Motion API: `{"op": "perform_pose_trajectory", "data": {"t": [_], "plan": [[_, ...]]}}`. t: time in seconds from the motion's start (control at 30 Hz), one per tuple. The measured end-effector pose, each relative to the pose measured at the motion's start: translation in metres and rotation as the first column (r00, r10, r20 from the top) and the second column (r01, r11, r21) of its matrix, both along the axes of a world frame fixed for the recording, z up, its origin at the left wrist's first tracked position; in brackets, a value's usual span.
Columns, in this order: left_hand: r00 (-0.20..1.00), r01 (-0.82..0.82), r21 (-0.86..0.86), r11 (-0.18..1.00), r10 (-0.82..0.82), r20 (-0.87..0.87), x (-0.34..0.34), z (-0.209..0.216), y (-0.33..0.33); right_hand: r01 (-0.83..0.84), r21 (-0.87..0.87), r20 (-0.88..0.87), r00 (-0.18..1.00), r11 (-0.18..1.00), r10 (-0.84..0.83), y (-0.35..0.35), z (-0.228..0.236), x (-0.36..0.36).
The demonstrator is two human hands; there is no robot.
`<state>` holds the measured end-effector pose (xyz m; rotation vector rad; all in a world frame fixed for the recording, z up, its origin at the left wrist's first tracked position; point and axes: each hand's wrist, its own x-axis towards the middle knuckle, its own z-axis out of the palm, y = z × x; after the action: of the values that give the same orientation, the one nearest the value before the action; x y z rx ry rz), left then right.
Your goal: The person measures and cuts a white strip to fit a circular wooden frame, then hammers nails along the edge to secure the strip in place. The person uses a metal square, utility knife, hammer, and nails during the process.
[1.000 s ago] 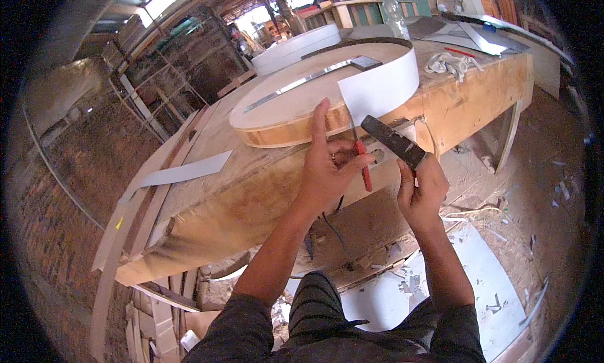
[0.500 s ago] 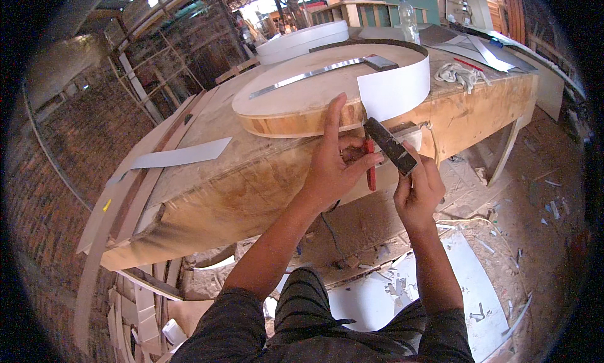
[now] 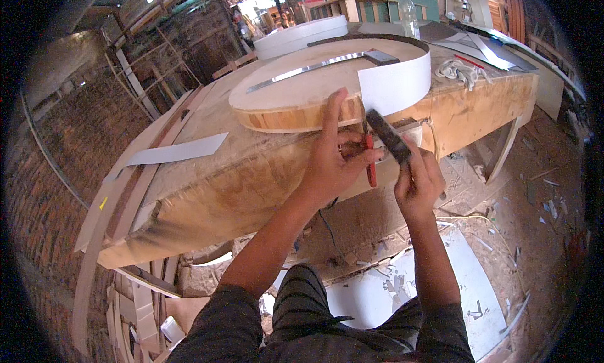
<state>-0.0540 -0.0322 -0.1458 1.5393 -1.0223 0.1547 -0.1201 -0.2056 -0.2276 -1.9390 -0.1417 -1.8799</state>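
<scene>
Head view: the round panel (image 3: 292,96) lies at eleven o'clock from our left hand (image 3: 331,155), which pinches a red-handled tool (image 3: 370,174), long axis nearly twelve-to-six. Just right, a dark block-like tool (image 3: 388,136) slants eleven-to-five; whether the tools touch, we cannot tell. The curved white strip (image 3: 396,86) stands at twelve from our right hand (image 3: 418,181), curled around that dark tool.

Dark hammer (image 3: 389,136): head blurred; we lose most of its handle inside the right hand (image 3: 418,185). Red-handled tool (image 3: 371,173): partly covered by the left hand (image 3: 332,154), its thin tip beyond our making out. Left forearm (image 3: 267,249) hides part of the workbench (image 3: 233,209). Lower edge cuts off the dark sleeves (image 3: 223,322). Floor scraps (image 3: 395,286) and a yellow fleck (image 3: 103,203): too small for us to identify.
</scene>
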Motion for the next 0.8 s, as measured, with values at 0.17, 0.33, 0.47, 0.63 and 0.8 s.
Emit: {"op": "perform_pose_trajectory", "data": {"t": [0.17, 0.33, 0.47, 0.63, 0.8], "plan": [[0.999, 0.023, -0.006, 1.000, -0.023, -0.048, 0.003, 0.000, -0.001, -0.016, -0.018, 0.047, 0.999, 1.000, 0.017, -0.006, -0.013, -0.002], [0.992, 0.060, -0.006, 0.998, -0.061, -0.109, 0.003, 0.003, -0.001, 0.006, 0.122, -0.001, 1.000, 0.993, -0.006, -0.011, -0.029, -0.004], [0.998, 0.032, 0.019, 0.999, -0.031, -0.060, 0.005, 0.000, -0.005, 0.013, 0.187, -0.015, 1.000, 0.982, -0.010, -0.015, -0.043, -0.003], [0.989, 0.051, -0.031, 0.998, -0.055, -0.134, 0.005, -0.003, -0.003, -0.065, 0.146, 0.050, 0.997, 0.987, 0.058, -0.003, -0.041, -0.012], [0.999, 0.035, -0.023, 0.999, -0.035, -0.037, 0.007, -0.005, -0.005, -0.063, 0.174, 0.030, 0.998, 0.983, 0.059, 0.002, -0.049, -0.015]]}}
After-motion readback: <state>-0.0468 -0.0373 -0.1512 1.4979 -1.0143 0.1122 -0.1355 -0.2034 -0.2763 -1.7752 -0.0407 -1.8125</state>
